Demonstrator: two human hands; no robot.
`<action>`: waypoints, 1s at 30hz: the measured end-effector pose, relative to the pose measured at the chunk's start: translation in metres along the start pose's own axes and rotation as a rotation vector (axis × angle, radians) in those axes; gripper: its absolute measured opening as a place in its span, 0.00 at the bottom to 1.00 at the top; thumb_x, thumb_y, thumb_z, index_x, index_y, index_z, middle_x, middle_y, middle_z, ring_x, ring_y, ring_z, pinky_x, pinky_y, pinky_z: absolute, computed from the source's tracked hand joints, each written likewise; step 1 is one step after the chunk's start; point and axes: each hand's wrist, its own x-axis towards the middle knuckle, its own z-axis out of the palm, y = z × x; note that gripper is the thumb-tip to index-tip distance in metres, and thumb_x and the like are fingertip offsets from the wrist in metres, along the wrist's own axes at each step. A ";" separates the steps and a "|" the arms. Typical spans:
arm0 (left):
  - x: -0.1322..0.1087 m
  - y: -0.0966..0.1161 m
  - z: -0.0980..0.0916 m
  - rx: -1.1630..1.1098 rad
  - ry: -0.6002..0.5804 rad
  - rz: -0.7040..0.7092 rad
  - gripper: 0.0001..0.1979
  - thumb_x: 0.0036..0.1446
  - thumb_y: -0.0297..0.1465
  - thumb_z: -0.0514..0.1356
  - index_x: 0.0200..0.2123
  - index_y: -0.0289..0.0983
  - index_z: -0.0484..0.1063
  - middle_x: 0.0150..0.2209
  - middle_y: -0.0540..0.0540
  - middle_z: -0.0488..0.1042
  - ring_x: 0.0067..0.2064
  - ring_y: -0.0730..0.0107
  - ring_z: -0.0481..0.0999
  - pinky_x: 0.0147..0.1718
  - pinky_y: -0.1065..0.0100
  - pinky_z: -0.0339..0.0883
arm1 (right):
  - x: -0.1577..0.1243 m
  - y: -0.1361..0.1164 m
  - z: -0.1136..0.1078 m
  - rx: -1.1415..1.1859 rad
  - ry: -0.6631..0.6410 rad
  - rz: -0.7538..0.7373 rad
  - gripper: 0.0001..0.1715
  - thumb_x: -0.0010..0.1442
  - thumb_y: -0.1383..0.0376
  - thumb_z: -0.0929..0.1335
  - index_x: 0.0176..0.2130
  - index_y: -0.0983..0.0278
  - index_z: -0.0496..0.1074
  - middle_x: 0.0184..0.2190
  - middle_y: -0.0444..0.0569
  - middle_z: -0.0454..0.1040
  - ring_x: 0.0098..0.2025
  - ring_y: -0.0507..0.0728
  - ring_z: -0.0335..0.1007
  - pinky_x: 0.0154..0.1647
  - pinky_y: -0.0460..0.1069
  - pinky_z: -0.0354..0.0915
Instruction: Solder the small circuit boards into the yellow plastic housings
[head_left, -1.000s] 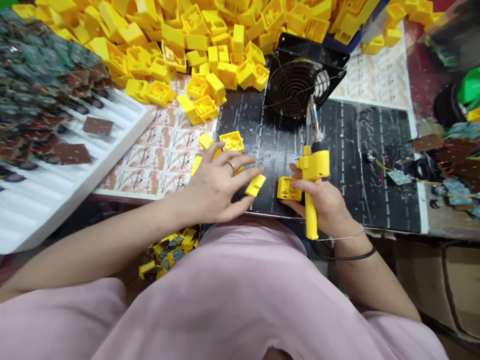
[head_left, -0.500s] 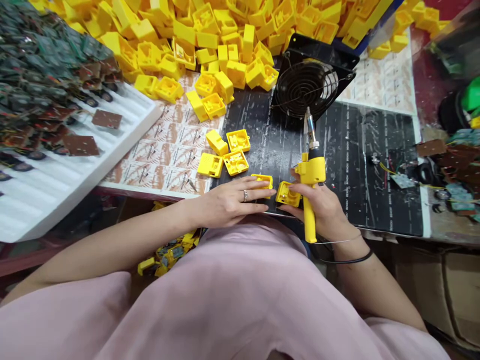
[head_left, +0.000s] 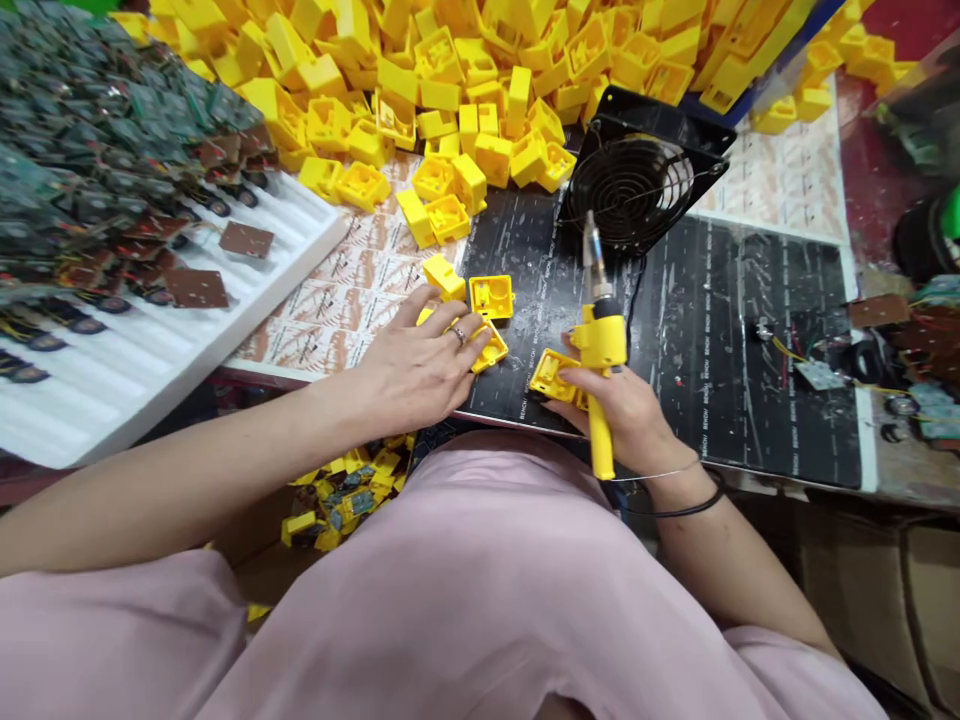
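Observation:
My right hand [head_left: 626, 415] is closed around a soldering gun [head_left: 602, 340] with a yellow body, its metal tip pointing away from me. Beside that hand's thumb and fingers lies an open yellow plastic case [head_left: 551, 374] with metal parts inside; another yellow piece shows partly behind the gun's handle. My left hand [head_left: 424, 370], with a ring on it, reaches over a small group of yellow cases, fingers spread. Its fingertips touch one open case [head_left: 491, 350] and partly cover another. Just beyond them sit an open case [head_left: 491, 297] and a closed-side-up one [head_left: 444, 277].
A black fan [head_left: 637, 175] stands behind the black mat [head_left: 675, 300]. A big heap of yellow cases [head_left: 465, 90] fills the back. On the left, a white foam tray [head_left: 285, 240] carries circuit boards [head_left: 112, 100]. Wired boards [head_left: 821, 375] lie at right; a bin of yellow parts [head_left: 352, 500] is below the edge.
My left hand has moved left, from the case near my right hand to the group of cases. My right hand still holds the soldering gun, with yellow pieces now gathered beside it.

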 end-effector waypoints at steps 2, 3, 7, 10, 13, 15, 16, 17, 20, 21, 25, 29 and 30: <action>0.003 0.003 -0.006 0.053 -0.050 0.040 0.19 0.73 0.28 0.50 0.54 0.37 0.80 0.49 0.38 0.85 0.57 0.46 0.81 0.66 0.43 0.68 | -0.002 0.002 -0.004 0.015 -0.018 -0.003 0.32 0.70 0.65 0.77 0.68 0.57 0.67 0.43 0.48 0.84 0.41 0.60 0.84 0.47 0.54 0.80; 0.005 0.006 -0.008 0.084 -0.069 0.065 0.19 0.74 0.28 0.49 0.51 0.37 0.81 0.46 0.39 0.85 0.55 0.47 0.81 0.64 0.45 0.70 | -0.002 0.003 -0.005 0.023 -0.029 -0.008 0.31 0.71 0.64 0.77 0.68 0.57 0.68 0.43 0.48 0.84 0.40 0.59 0.84 0.47 0.54 0.80; 0.008 0.012 -0.010 0.102 0.008 0.105 0.15 0.77 0.37 0.54 0.47 0.37 0.80 0.40 0.40 0.84 0.50 0.49 0.81 0.59 0.48 0.74 | 0.001 0.007 -0.007 0.039 -0.067 -0.029 0.26 0.72 0.63 0.75 0.65 0.56 0.70 0.46 0.48 0.85 0.46 0.60 0.85 0.53 0.57 0.80; -0.007 0.003 -0.003 -0.023 0.186 -0.017 0.21 0.76 0.44 0.57 0.58 0.35 0.77 0.49 0.36 0.85 0.53 0.47 0.82 0.58 0.46 0.75 | 0.001 0.009 -0.011 0.014 -0.059 -0.018 0.27 0.72 0.54 0.76 0.64 0.57 0.69 0.51 0.53 0.84 0.54 0.65 0.85 0.59 0.62 0.80; -0.029 -0.016 0.012 -0.115 0.211 -0.177 0.27 0.75 0.48 0.57 0.65 0.36 0.74 0.61 0.33 0.81 0.60 0.43 0.81 0.59 0.45 0.75 | 0.003 0.005 -0.015 -0.026 -0.030 0.009 0.33 0.70 0.48 0.76 0.65 0.58 0.67 0.49 0.54 0.84 0.54 0.67 0.85 0.58 0.63 0.80; -0.037 -0.027 0.020 -0.156 0.150 -0.212 0.26 0.76 0.47 0.55 0.65 0.37 0.75 0.64 0.34 0.80 0.62 0.44 0.81 0.59 0.46 0.77 | 0.012 -0.002 -0.011 -0.054 -0.005 0.001 0.32 0.71 0.48 0.76 0.64 0.58 0.67 0.46 0.52 0.84 0.49 0.65 0.85 0.56 0.62 0.80; -0.038 -0.031 0.022 -0.187 0.133 -0.216 0.27 0.76 0.48 0.54 0.64 0.37 0.76 0.65 0.35 0.81 0.61 0.46 0.82 0.58 0.47 0.78 | 0.018 -0.007 -0.007 -0.065 0.003 -0.010 0.31 0.71 0.49 0.76 0.64 0.58 0.67 0.45 0.52 0.83 0.48 0.65 0.84 0.56 0.61 0.80; -0.037 -0.034 0.022 -0.231 0.116 -0.223 0.28 0.77 0.49 0.52 0.64 0.37 0.77 0.64 0.36 0.81 0.59 0.48 0.83 0.57 0.49 0.79 | 0.025 -0.011 -0.001 -0.072 0.001 -0.017 0.30 0.72 0.50 0.75 0.64 0.58 0.67 0.46 0.53 0.83 0.48 0.65 0.84 0.56 0.61 0.80; -0.025 -0.036 0.014 -0.390 -0.006 -0.278 0.31 0.79 0.51 0.45 0.64 0.39 0.77 0.52 0.41 0.87 0.48 0.56 0.87 0.46 0.57 0.79 | 0.043 -0.020 0.015 -0.074 -0.062 0.000 0.24 0.74 0.58 0.74 0.64 0.58 0.68 0.46 0.53 0.82 0.48 0.64 0.82 0.52 0.58 0.79; -0.020 -0.036 0.011 -0.396 -0.067 -0.303 0.31 0.79 0.49 0.42 0.62 0.39 0.78 0.45 0.43 0.88 0.44 0.57 0.87 0.41 0.60 0.77 | 0.046 -0.021 0.018 -0.073 -0.081 0.009 0.22 0.75 0.61 0.73 0.64 0.57 0.69 0.46 0.52 0.82 0.47 0.63 0.82 0.50 0.57 0.79; -0.006 -0.034 0.004 -0.119 -0.181 -0.359 0.31 0.79 0.45 0.41 0.50 0.41 0.83 0.38 0.42 0.86 0.36 0.54 0.83 0.29 0.60 0.67 | 0.047 -0.020 0.018 -0.045 -0.107 -0.016 0.19 0.76 0.63 0.70 0.63 0.58 0.69 0.44 0.50 0.82 0.45 0.61 0.82 0.49 0.54 0.79; -0.016 -0.036 0.001 -0.198 -0.023 -0.077 0.26 0.78 0.36 0.45 0.62 0.39 0.80 0.63 0.38 0.82 0.58 0.51 0.84 0.51 0.53 0.80 | 0.043 -0.016 0.013 0.000 -0.123 -0.002 0.29 0.73 0.58 0.74 0.67 0.56 0.65 0.48 0.52 0.83 0.50 0.64 0.83 0.61 0.63 0.78; -0.021 -0.037 -0.002 -0.247 -0.030 0.045 0.26 0.76 0.32 0.47 0.66 0.39 0.77 0.69 0.38 0.78 0.66 0.50 0.80 0.61 0.51 0.77 | 0.042 -0.015 0.012 0.013 -0.130 0.001 0.32 0.72 0.57 0.76 0.68 0.55 0.64 0.50 0.52 0.83 0.51 0.65 0.83 0.63 0.65 0.77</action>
